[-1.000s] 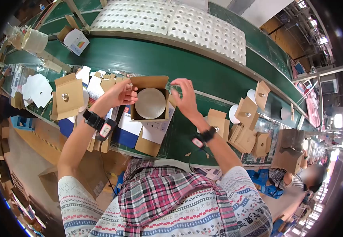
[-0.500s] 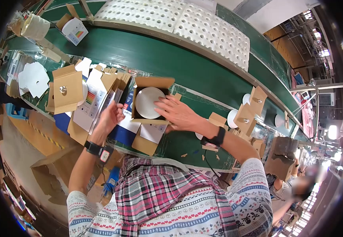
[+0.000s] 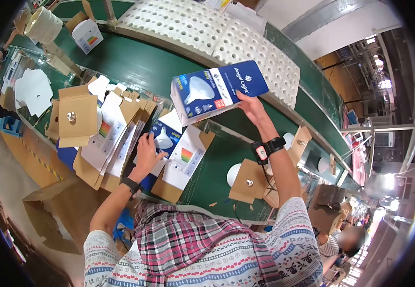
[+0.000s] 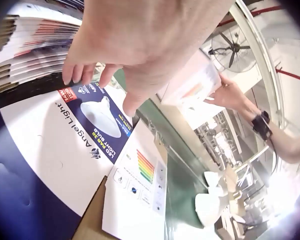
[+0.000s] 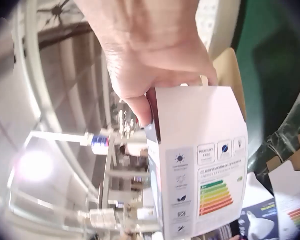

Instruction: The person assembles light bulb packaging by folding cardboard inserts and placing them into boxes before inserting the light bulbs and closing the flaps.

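Note:
My right hand [image 3: 253, 107] grips a blue-and-white light bulb box [image 3: 219, 88] at its end, thumb on the printed face, and holds it raised over the green belt [image 3: 135, 60]. In the right wrist view, the side of that box [image 5: 200, 130] carries a coloured energy chart, and a brown flap stands out by the fingers. The inside of the box is hidden. Fingers spread, my left hand [image 3: 145, 155] is over a flattened carton [image 3: 163, 136] printed with a bulb. In the left wrist view its fingertips hang close over that carton [image 4: 100, 117], thumb apart from the fingers.
Left of the flattened carton stand several folded cartons [image 3: 116, 129] and a bulb in a cardboard insert [image 3: 78, 119]. More bulbs with inserts [image 3: 248, 184] lie at the right. White foam trays [image 3: 178, 24] line the back; an open box [image 3: 87, 36] stands back left.
The open box with the round white bulb face has been lifted from the table and swung up and right by my right hand. My left hand has moved over the flattened carton.

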